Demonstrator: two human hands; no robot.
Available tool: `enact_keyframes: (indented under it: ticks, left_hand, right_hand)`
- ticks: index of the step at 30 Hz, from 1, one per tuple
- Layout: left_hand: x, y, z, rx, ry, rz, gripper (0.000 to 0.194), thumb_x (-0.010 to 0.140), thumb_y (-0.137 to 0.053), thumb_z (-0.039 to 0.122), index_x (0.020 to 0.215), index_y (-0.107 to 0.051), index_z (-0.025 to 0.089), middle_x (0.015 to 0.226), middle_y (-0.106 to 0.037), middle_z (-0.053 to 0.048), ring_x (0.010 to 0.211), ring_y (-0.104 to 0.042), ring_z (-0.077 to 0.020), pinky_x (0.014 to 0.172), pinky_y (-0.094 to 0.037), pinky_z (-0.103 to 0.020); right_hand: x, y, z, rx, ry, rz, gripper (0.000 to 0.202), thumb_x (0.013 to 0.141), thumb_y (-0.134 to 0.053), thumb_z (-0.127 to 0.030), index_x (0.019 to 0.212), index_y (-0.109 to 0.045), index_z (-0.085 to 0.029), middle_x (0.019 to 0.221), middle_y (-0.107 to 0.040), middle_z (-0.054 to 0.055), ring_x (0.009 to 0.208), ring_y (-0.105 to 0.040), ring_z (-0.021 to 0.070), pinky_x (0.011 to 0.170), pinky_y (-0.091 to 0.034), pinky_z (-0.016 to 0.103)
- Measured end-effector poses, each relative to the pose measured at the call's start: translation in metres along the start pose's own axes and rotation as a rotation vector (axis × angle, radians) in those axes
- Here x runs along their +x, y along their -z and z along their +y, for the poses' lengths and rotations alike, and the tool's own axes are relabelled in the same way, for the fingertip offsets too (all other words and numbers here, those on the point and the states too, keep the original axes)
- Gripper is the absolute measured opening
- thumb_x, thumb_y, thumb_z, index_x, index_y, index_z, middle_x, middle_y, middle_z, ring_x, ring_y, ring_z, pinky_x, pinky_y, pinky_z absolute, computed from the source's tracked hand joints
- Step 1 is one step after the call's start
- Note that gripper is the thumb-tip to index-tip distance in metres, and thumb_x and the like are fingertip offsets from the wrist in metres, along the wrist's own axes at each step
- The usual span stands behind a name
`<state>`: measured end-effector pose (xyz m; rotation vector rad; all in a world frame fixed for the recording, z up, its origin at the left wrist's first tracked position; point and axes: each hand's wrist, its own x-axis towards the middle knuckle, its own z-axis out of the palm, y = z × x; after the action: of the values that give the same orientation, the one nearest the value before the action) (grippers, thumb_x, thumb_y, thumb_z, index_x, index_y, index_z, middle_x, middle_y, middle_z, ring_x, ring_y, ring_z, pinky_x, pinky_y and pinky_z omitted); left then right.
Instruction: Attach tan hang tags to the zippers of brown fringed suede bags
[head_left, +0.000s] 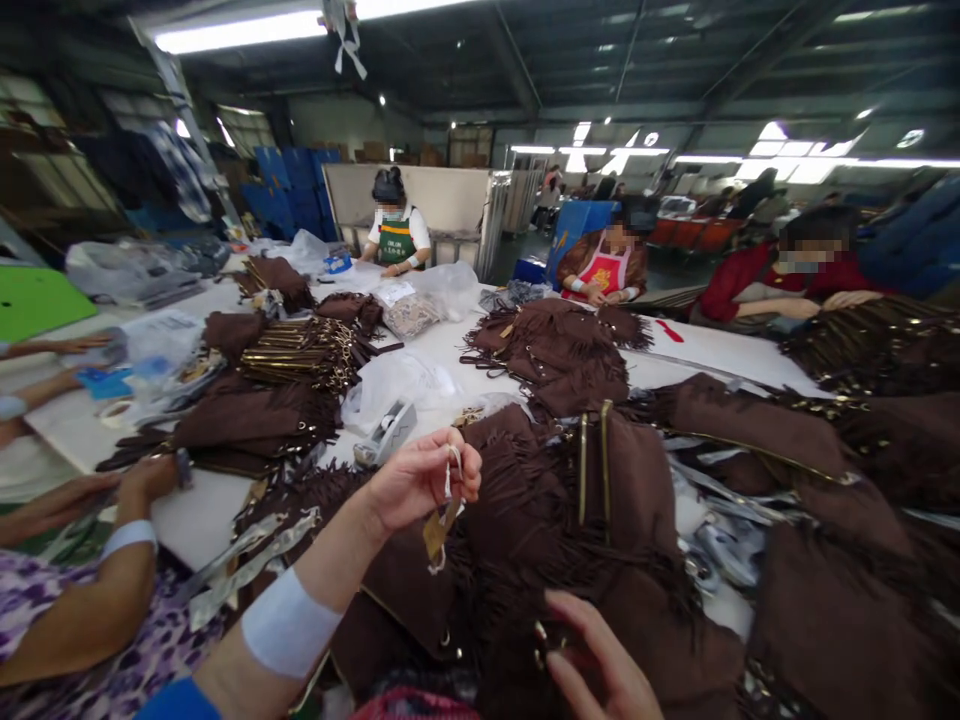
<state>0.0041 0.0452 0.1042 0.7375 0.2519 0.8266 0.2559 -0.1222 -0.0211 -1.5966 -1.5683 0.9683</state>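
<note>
My left hand [427, 480] is raised above the pile, its fingers pinching the white string of a hang tag [435, 540]. The tan tag dangles below the fingers. Low in front, my right hand [600, 665] has its thumb and fingers apart beside small shiny metal hardware [541, 640] on a dark brown fringed bag [517, 675]. Whether the fingertips touch the hardware I cannot tell. More brown suede-like bags lie around both hands, including one with two gold zippers [637, 475] just beyond the right hand.
A grey tape dispenser [390, 432] stands beyond my left hand beside clear plastic bags [401, 385]. Co-workers' arms [139, 500] reach in from the left. Three people sit across the white table [720, 350]. More brown bags [757, 425] cover the right side.
</note>
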Motion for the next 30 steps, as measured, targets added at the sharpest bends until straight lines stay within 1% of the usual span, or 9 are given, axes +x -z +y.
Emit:
enact_keyframes:
  ticks: [3, 5, 8, 11, 16, 21, 25, 27, 30]
  left_hand:
    - [-0.004, -0.023, -0.019, -0.095, 0.081, -0.079, 0.024, 0.078, -0.075, 0.026, 0.079, -0.054, 0.013, 0.077, -0.063, -0.003, 0.068, -0.064, -0.0143, 0.064, -0.051, -0.024]
    - [-0.003, -0.034, -0.035, -0.128, 0.124, -0.100, 0.024, 0.078, -0.075, 0.026, 0.080, -0.055, 0.013, 0.078, -0.064, -0.004, 0.069, -0.064, -0.0145, 0.065, -0.051, -0.024]
    - [0.003, -0.039, -0.053, -0.148, 0.151, -0.079, 0.025, 0.077, -0.076, 0.027, 0.081, -0.056, 0.012, 0.081, -0.066, -0.006, 0.071, -0.067, -0.0159, 0.067, -0.053, -0.026]
    - [0.008, -0.024, -0.057, -0.149, 0.107, 0.056, 0.019, 0.079, -0.073, 0.022, 0.081, -0.057, 0.012, 0.084, -0.069, -0.006, 0.074, -0.069, -0.0170, 0.069, -0.056, -0.027]
    - [-0.002, 0.020, -0.055, -0.129, 0.038, 0.445, 0.005, 0.086, -0.059, 0.009, 0.085, -0.058, 0.014, 0.088, -0.072, -0.004, 0.075, -0.071, -0.0155, 0.066, -0.057, -0.025]
    - [-0.004, 0.041, -0.086, 0.001, 0.207, 0.473, 0.004, 0.088, -0.059, 0.018, 0.091, -0.060, 0.016, 0.100, -0.072, -0.007, 0.089, -0.070, -0.0190, 0.076, -0.056, -0.031]
    - [-0.003, 0.035, -0.118, 0.436, 0.212, 0.532, 0.031, 0.090, -0.055, 0.042, 0.107, -0.060, 0.017, 0.127, -0.061, -0.013, 0.119, -0.058, -0.0267, 0.096, -0.048, -0.040]
    - [-0.007, 0.027, -0.128, 0.727, 0.200, 0.439, 0.041, 0.084, -0.061, 0.043, 0.117, -0.059, 0.020, 0.134, -0.057, -0.012, 0.127, -0.050, -0.0282, 0.103, -0.042, -0.042]
    - [-0.014, 0.011, -0.137, 0.987, 0.173, 0.075, 0.057, 0.074, -0.072, 0.033, 0.128, -0.057, 0.024, 0.145, -0.048, -0.009, 0.135, -0.040, -0.0288, 0.114, -0.028, -0.042]
  right_hand:
    - [0.025, -0.012, -0.028, 0.154, 0.077, -0.021, 0.076, 0.076, -0.070, -0.030, 0.145, -0.038, -0.028, 0.153, -0.038, 0.007, 0.137, -0.040, 0.0295, 0.102, -0.047, 0.040]
    - [0.041, -0.026, -0.040, 0.249, 0.103, -0.071, 0.081, 0.072, -0.074, -0.030, 0.144, -0.038, -0.028, 0.150, -0.041, 0.008, 0.134, -0.043, 0.0299, 0.098, -0.049, 0.040]
    - [0.053, -0.049, -0.042, 0.368, 0.049, -0.181, 0.035, 0.082, -0.065, -0.048, 0.105, -0.067, -0.022, 0.104, -0.069, 0.008, 0.094, -0.066, 0.0255, 0.074, -0.056, 0.034]
    - [0.049, -0.057, -0.033, 0.540, -0.126, -0.214, 0.046, 0.080, -0.058, -0.065, 0.085, -0.065, -0.019, 0.072, -0.065, 0.002, 0.059, -0.064, 0.0171, 0.051, -0.050, 0.026]
    - [0.017, -0.023, -0.018, 0.604, -0.296, -0.248, 0.047, 0.073, -0.069, -0.062, 0.079, -0.059, -0.017, 0.059, -0.060, -0.005, 0.034, -0.044, 0.0043, 0.033, -0.030, 0.016]
    - [-0.009, 0.010, -0.009, 0.611, -0.368, -0.072, 0.045, 0.072, -0.071, -0.059, 0.073, -0.058, -0.017, 0.052, -0.054, -0.008, 0.031, -0.031, 0.0009, 0.030, -0.018, 0.015]
    - [-0.011, 0.015, -0.008, 0.635, -0.402, 0.092, 0.044, 0.076, -0.067, -0.060, 0.074, -0.058, -0.017, 0.053, -0.055, -0.007, 0.034, -0.033, 0.0021, 0.030, -0.021, 0.015]
    - [-0.009, 0.013, -0.010, 0.643, -0.399, 0.075, 0.044, 0.077, -0.066, -0.061, 0.072, -0.058, -0.017, 0.053, -0.054, -0.007, 0.034, -0.032, 0.0020, 0.031, -0.021, 0.015]
    - [-0.004, 0.010, -0.018, 0.620, -0.397, -0.032, 0.044, 0.078, -0.065, -0.061, 0.074, -0.059, -0.017, 0.053, -0.054, -0.007, 0.036, -0.033, 0.0028, 0.032, -0.021, 0.015]
